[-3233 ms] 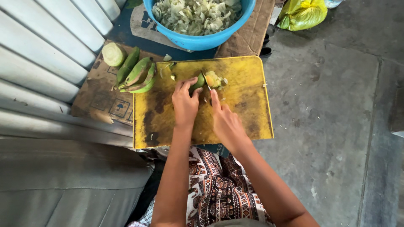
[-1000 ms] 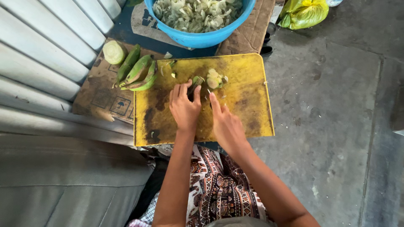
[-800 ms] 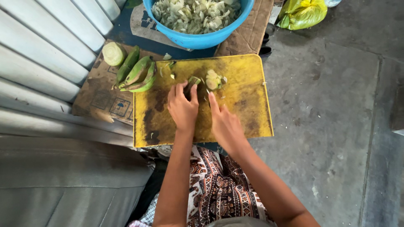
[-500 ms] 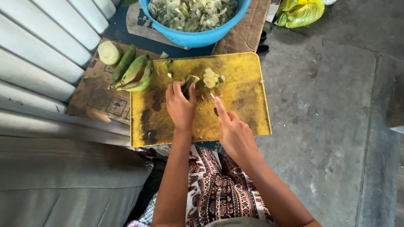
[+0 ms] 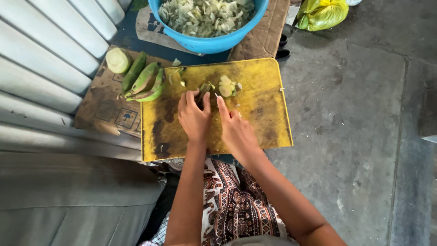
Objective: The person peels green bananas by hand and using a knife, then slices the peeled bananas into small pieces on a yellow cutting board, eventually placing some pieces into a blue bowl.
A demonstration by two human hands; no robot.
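Now, left hand: the left hand (image 5: 195,119) lies fingers-down on the stub of green unripe banana (image 5: 203,89), pinning it against the board; over the last second its fingers have crept nearer the cut end.
Right hand: the right hand (image 5: 237,132) is clenched on something slim, forefinger stretched along it. A pale tip shows just beside the stub, probably a knife, but the blade itself is too hidden to be sure. This hand has drawn back a little towards the body compared with half a second ago.
Banana stub: shorter than it was three seconds back, lying at the far middle of the board, just under the left fingertips.
Cut pieces: a small pale heap of chopped banana slices (image 5: 226,86) sits touching the stub's right side, and it looks a shade bigger than before.
Board: the worn yellow plastic cutting board (image 5: 264,114) rests on flattened brown cardboard (image 5: 102,107) on the grey concrete floor (image 5: 355,136).
Waiting stock: a bunch of whole green bananas (image 5: 144,82) lies off the board's left corner, unmoved, with a round pale-cut piece (image 5: 118,60) beside it.
Bowl: the blue plastic basin of chopped pieces (image 5: 207,18) stands just beyond the board.
Reading: the slicing seems mid-fruit, with little stub left.
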